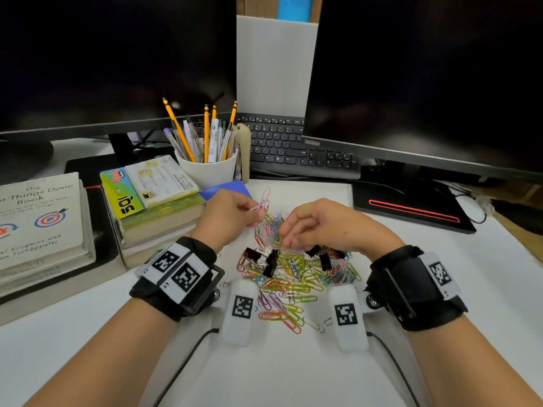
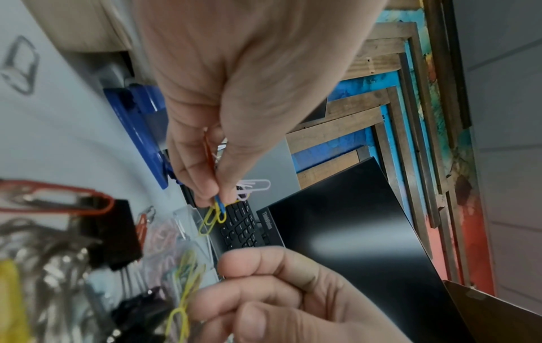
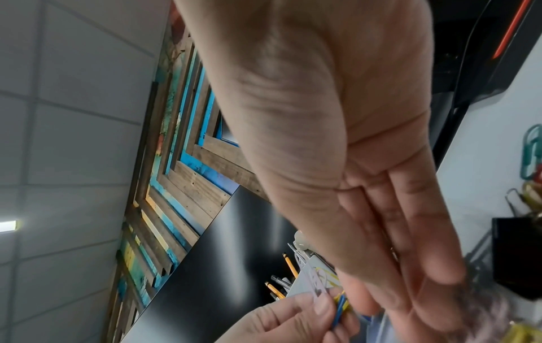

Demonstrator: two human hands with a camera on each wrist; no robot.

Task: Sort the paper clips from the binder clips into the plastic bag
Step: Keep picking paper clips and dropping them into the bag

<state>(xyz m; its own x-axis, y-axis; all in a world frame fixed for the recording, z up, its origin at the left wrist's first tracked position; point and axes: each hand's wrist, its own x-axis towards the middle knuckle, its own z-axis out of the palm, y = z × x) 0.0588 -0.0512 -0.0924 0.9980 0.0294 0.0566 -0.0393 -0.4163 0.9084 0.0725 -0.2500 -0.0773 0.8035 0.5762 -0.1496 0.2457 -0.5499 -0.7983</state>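
A pile of coloured paper clips mixed with black binder clips lies on white paper between my wrists. Behind the pile my left hand pinches a few paper clips, pink, yellow and blue, just above the mouth of the clear plastic bag. The bag holds several clips. My right hand grips the bag's near edge with curled fingers. In the right wrist view the left hand and its clips show below my right fingers.
A white mug of pencils and a blue notepad stand just behind my left hand. Stacked books and a sticky-note pack lie at left. A keyboard and a black monitor base are behind.
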